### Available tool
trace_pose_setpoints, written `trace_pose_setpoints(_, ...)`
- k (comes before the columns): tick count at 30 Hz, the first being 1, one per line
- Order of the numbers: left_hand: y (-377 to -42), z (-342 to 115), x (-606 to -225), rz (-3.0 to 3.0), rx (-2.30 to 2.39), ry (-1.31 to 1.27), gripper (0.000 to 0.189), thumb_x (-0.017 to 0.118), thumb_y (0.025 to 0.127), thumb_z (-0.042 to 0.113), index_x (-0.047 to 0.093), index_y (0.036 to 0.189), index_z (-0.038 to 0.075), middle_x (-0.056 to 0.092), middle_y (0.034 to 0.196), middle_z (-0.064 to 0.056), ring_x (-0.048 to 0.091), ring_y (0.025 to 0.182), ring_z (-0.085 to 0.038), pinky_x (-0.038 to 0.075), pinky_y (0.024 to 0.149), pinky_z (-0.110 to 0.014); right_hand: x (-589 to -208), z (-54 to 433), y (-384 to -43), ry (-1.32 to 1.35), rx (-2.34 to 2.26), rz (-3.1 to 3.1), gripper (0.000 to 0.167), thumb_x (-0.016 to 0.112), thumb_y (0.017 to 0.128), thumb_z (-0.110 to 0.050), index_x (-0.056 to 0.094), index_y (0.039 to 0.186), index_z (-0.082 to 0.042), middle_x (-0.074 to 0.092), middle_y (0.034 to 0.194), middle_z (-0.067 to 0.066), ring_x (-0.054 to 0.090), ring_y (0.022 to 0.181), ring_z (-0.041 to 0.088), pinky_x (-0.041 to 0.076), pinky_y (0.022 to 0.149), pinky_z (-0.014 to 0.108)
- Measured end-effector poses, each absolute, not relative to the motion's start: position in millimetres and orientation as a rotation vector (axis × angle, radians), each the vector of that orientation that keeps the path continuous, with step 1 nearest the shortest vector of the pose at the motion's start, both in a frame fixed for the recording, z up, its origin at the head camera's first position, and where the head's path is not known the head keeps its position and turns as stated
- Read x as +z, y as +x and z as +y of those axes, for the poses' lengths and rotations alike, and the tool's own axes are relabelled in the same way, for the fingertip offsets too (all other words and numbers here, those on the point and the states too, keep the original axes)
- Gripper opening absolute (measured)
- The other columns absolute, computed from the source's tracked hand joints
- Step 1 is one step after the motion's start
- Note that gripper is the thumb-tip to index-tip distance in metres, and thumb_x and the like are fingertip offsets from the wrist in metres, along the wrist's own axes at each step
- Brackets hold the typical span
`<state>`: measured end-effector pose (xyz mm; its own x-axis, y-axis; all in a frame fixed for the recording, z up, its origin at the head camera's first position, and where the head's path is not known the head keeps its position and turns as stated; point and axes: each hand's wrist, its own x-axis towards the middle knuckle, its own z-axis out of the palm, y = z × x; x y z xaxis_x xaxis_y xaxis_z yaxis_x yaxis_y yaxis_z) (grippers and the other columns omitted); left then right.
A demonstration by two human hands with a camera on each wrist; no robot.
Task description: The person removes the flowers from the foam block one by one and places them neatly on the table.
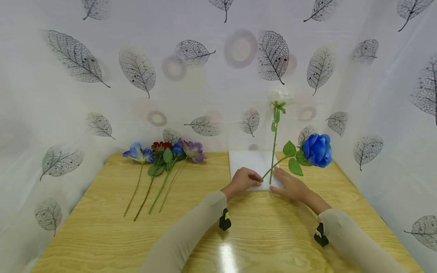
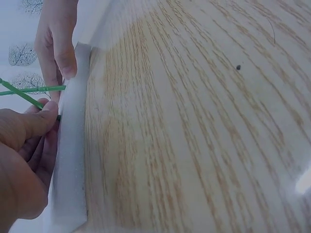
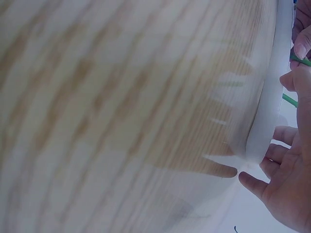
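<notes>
A white foam board (image 1: pixel 250 161) lies at the table's back, and an artificial white rose (image 1: pixel 275 132) stands upright from it near its front edge. My left hand (image 1: pixel 244 179) pinches the lower stem of an artificial blue rose (image 1: pixel 316 150), whose stem slants so the bloom leans out to the right. In the left wrist view the left hand's (image 2: pixel 29 145) thumb and fingers close on the green stem beside the foam's edge. With fingers extended, my right hand (image 1: pixel 291 185) rests on the board's right side, just beside the white rose's stem; the right wrist view shows those fingers (image 3: pixel 277 154) spread along the foam.
On the table (image 1: pixel 191 227) at left lie a blue-and-white flower (image 1: pixel 138 153), a dark red flower (image 1: pixel 160 148), another blue flower (image 1: pixel 178 151) and a purple flower (image 1: pixel 192 150), stems toward the front. A leaf-patterned curtain (image 1: pixel 205 94) encloses the back and sides.
</notes>
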<state>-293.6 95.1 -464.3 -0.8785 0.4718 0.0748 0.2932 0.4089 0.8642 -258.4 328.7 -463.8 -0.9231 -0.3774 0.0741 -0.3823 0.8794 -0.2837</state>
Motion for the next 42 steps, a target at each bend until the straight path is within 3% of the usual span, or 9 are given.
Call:
trace_pose_setpoints(19, -297.6, 95.1, -465.6, 2.406, 1.519, 0.668, 0.010, 0.080, 0.087, 0.006, 0.081, 0.097, 0.005, 0.080, 0.098, -0.006, 0.072, 0.090, -0.011, 0.055, 0.081, -0.019, -464.2, 328.2, -258.6, 0.602, 0.472, -3.032, 0.079, 0.063, 0.098, -0.046, 0.041, 0.151, 0.007, 0.034, 0.160, 0.028, 0.036, 0.145, 0.049, 0.040, 0.111, 0.064)
trace_pose_setpoints(34, -300.7, 96.4, -470.2, 2.345, 1.622, 0.659, 0.007, 0.080, 0.086, 0.002, 0.081, 0.092, 0.003, 0.080, 0.098, -0.010, 0.073, 0.089, -0.016, 0.055, 0.076, -0.017, -466.6, 329.6, -260.5, 0.617, 0.476, -3.029, 0.078, 0.064, 0.097, -0.045, 0.042, 0.151, 0.007, 0.035, 0.160, 0.028, 0.036, 0.146, 0.048, 0.040, 0.111, 0.063)
trace_pose_setpoints(42, -301.6, 97.5, -469.4, 2.339, 1.647, 0.657, 0.007, 0.080, 0.086, 0.002, 0.080, 0.093, 0.002, 0.080, 0.098, -0.011, 0.071, 0.082, -0.010, 0.053, 0.071, -0.015, -461.5, 327.5, -258.3, 0.613, 0.475, -3.020, 0.077, 0.066, 0.097, -0.043, 0.043, 0.150, 0.007, 0.037, 0.158, 0.029, 0.039, 0.144, 0.049, 0.042, 0.109, 0.062)
